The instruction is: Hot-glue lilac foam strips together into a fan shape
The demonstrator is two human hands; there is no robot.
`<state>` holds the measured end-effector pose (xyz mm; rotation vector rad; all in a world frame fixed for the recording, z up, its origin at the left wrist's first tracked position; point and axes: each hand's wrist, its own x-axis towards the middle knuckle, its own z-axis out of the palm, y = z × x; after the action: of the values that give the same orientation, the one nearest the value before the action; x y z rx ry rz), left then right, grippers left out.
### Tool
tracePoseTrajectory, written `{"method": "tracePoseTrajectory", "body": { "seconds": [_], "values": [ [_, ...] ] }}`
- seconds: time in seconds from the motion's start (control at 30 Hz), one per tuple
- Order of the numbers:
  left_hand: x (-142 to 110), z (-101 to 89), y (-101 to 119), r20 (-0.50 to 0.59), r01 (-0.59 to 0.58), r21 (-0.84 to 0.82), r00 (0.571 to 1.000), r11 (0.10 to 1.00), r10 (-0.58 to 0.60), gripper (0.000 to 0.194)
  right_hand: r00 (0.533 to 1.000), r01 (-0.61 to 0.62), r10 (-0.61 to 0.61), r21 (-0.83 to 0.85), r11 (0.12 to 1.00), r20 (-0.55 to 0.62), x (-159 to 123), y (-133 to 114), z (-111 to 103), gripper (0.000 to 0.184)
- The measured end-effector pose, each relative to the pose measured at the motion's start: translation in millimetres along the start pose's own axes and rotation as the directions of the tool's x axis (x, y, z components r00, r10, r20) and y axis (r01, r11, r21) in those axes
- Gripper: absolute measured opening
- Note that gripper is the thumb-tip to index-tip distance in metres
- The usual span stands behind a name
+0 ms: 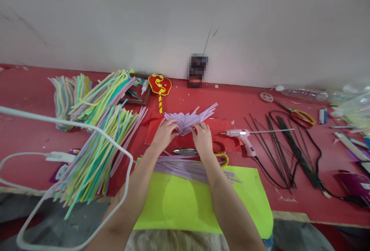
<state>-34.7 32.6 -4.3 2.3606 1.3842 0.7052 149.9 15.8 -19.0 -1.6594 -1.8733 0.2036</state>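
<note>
Between my two hands is a fan of lilac pipe cleaners (187, 119), set in a layered V over a red sheet (231, 128). My left hand (166, 132) pinches its left edge near the lower point. On the other side, the fingers of my right hand (202, 133) are closed on the right edge. Loose lilac pipe cleaners (179, 167) lie below my wrists on a lime-green sheet (179, 204). Scissors (185, 152) with red and yellow handles rest there, partly hidden by my right forearm.
Multicoloured pipe cleaners (95, 154) are heaped at left, behind a white bent frame (128, 166). A pink glue gun (243, 135), with its cord, lies right of my hands near dark green wires (297, 151). A red-and-yellow fan-shaped ornament (160, 85) stands out at the back.
</note>
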Motion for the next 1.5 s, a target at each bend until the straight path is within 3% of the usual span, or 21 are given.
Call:
{"method": "tracePoseTrajectory", "body": {
  "seconds": [0.5, 0.77, 1.2, 1.5],
  "values": [
    [1, 4.7, 7, 0.012, 0.042, -0.017, 0.999, 0.999, -0.042, 0.013, 1.0, 0.001, 0.0, -0.042, 0.999, 0.017, 0, -1, 1, 0.019],
    [-1, 15.8, 4, 0.007, -0.03, -0.235, 0.999, 0.971, 0.032, 0.047, 1.0, 0.009, -0.009, -0.034, 0.999, 0.016, 0, -3, -1, 0.019],
    [0, 15.5, 2, 0.048, -0.041, -0.301, 0.997, 0.953, 0.058, 0.052, 1.0, 0.008, -0.008, 0.017, 1.0, 0.005, -1, 1, 4, 0.019],
    [3, 24.1, 1, -0.06, -0.143, -0.34, 0.99, 0.93, 0.13, 0.059, 1.0, 0.008, -0.008, 0.07, 0.998, -0.005, -2, 5, 9, 0.02]
  ]
}}
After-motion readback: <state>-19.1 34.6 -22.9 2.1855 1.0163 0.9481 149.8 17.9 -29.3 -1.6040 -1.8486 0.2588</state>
